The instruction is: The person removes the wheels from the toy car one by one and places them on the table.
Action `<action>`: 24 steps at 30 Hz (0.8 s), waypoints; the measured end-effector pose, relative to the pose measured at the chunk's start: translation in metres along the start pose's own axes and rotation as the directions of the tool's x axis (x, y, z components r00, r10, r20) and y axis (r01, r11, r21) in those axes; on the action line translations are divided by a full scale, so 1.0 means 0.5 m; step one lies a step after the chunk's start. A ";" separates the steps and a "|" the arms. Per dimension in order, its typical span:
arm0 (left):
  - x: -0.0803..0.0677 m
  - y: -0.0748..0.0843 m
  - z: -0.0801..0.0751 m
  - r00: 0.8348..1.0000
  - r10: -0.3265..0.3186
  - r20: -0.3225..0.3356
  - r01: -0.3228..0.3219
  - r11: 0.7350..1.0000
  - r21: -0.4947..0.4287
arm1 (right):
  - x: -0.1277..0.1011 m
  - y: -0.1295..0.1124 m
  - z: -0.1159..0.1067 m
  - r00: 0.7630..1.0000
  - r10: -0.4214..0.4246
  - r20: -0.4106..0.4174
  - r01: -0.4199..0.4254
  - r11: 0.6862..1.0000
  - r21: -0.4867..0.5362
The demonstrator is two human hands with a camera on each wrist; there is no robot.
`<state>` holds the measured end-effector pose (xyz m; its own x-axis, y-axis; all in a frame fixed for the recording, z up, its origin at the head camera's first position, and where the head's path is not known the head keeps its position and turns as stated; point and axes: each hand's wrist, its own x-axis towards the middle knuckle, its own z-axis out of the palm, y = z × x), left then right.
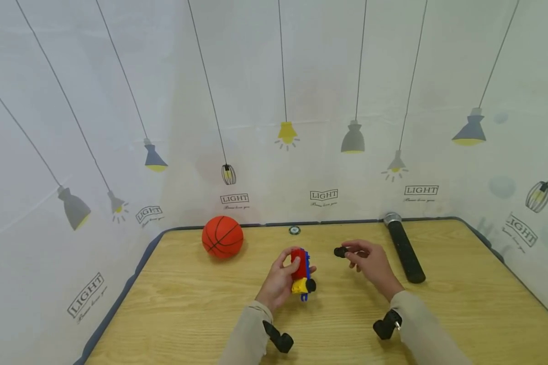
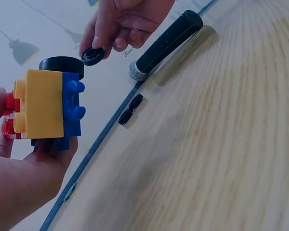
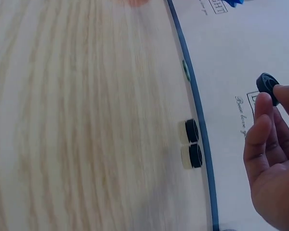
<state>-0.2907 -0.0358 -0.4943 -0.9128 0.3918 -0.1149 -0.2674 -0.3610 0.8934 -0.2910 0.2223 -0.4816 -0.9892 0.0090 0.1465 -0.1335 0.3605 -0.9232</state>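
Observation:
My left hand (image 1: 277,283) grips a toy block vehicle (image 1: 298,265) of red, yellow and blue bricks, its thumb over the red part. One black wheel (image 2: 62,65) sits on the vehicle's side, beside the yellow brick (image 2: 44,103). To the right, and apart from the vehicle, my right hand (image 1: 373,266) pinches a loose black wheel (image 3: 267,87) between thumb and fingertips, above the table. Two more black wheels (image 3: 193,143) stand side by side on the wooden tabletop; in the head view the right hand's fingers make them hard to tell from the held one.
A red basketball (image 1: 223,237) rests at the back left of the table (image 1: 187,314). A small round disc (image 1: 294,230) lies near the back edge. The black microphone (image 1: 405,248) lies right of my right hand. A lamp-printed sheet (image 1: 255,76) hangs behind the table.

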 end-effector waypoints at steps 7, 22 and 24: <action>-0.002 -0.002 -0.007 1.000 -0.005 -0.015 0.005 1.000 0.012 | 0.017 0.011 -0.028 0.998 0.059 0.006 -0.059 0.998 -0.011; -0.005 0.005 -0.018 0.997 -0.026 -0.070 0.030 0.998 0.062 | 0.046 0.045 -0.053 0.982 0.171 -0.075 -0.181 0.973 -0.144; -0.006 0.005 -0.018 0.997 -0.024 -0.075 0.029 0.997 0.065 | 0.048 0.048 -0.053 0.981 0.170 -0.096 -0.183 0.971 -0.153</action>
<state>-0.2913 -0.0458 -0.4956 -0.9268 0.3358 -0.1682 -0.2727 -0.2937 0.9162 -0.3165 0.2560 -0.4909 -0.9869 0.1598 0.0211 0.0609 0.4912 -0.8689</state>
